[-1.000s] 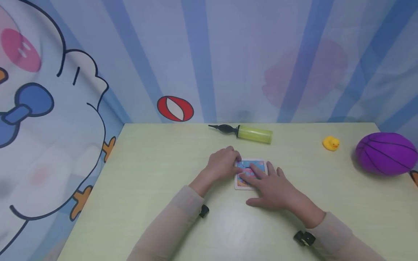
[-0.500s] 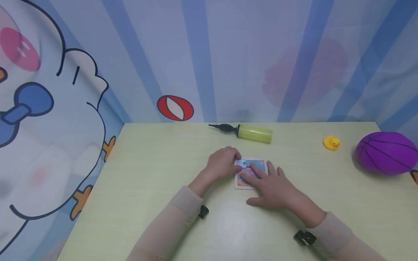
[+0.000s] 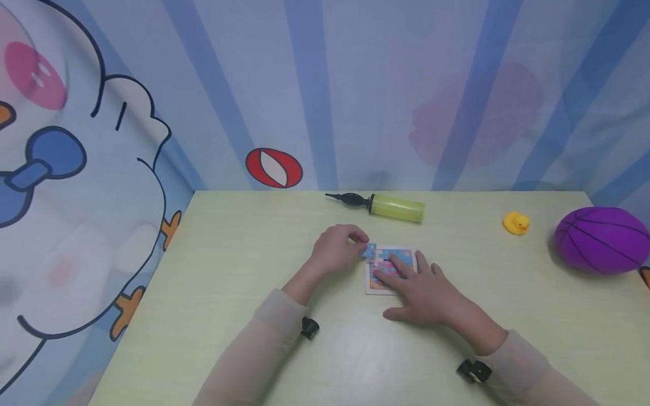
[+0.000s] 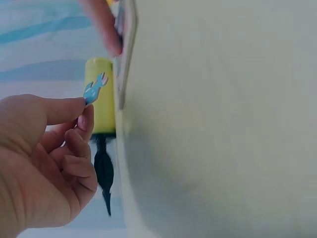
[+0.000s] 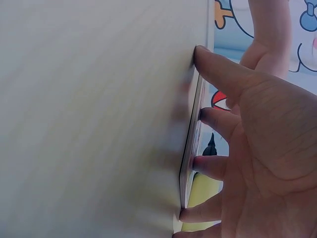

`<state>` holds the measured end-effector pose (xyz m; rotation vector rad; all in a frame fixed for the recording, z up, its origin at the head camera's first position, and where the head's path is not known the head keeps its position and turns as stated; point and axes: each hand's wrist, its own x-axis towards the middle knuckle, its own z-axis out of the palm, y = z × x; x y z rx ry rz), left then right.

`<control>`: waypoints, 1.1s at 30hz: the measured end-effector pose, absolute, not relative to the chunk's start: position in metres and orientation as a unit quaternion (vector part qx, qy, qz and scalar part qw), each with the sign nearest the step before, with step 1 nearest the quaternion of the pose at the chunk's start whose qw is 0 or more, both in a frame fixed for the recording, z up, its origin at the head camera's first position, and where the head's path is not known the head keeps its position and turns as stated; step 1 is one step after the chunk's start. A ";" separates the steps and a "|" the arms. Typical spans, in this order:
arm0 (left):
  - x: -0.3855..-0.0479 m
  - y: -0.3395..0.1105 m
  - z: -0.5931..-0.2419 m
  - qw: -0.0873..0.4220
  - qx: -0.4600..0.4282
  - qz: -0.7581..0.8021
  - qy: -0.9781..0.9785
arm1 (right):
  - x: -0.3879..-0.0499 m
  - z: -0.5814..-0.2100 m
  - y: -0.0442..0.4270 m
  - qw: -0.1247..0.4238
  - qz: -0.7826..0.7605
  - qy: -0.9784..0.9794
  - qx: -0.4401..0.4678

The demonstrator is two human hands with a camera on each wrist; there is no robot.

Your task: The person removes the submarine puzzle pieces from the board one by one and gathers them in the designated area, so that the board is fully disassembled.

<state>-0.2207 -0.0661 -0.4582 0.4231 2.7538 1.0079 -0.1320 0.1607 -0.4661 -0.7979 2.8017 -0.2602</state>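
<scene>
A small square puzzle board (image 3: 378, 286) with a blue, pink and orange picture lies flat on the table. My left hand (image 3: 337, 248) pinches a small blue puzzle piece (image 3: 369, 251) at the board's upper left corner. In the left wrist view the piece (image 4: 95, 89) is held up between thumb and forefinger of the left hand (image 4: 44, 163), clear of the board. Spread fingers of my right hand (image 3: 429, 293) rest on the board, its thumb on the table below. The right wrist view shows the right hand (image 5: 267, 148) with fingertips against the board (image 5: 186, 173).
Behind the board lies a yellow-green pump (image 3: 398, 208) with a black nozzle. Toward the back right are a yellow rubber duck (image 3: 516, 223) and a purple ball (image 3: 601, 240). A patterned cloth (image 3: 376, 84) hangs behind the table (image 3: 228, 237).
My left hand has lifted the piece from the board's upper left corner and drawn it slightly left. The right hand has stayed in place.
</scene>
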 end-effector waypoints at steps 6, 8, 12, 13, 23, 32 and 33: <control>-0.225 -0.099 -0.451 0.099 0.101 0.366 0.920 | -0.132 -0.466 0.160 0.111 -0.087 0.953 -0.267; -0.226 -0.113 -0.450 0.098 0.090 0.372 0.919 | -0.133 -0.466 0.160 0.112 -0.087 0.954 -0.265; -0.228 -0.143 -0.451 0.099 0.077 0.376 0.918 | -0.133 -0.466 0.161 0.111 -0.090 0.953 -0.267; -0.228 -0.150 -0.451 0.100 0.075 0.376 0.918 | -0.133 -0.466 0.161 0.110 -0.090 0.953 -0.269; -0.233 -0.181 -0.457 0.134 0.039 0.356 0.924 | -0.132 -0.464 0.160 0.108 -0.087 0.953 -0.271; -0.237 -0.179 -0.463 0.138 0.031 0.347 0.927 | -0.131 -0.463 0.161 0.103 -0.093 0.952 -0.271; -0.237 -0.179 -0.464 0.136 0.030 0.344 0.929 | -0.131 -0.464 0.162 0.102 -0.093 0.953 -0.271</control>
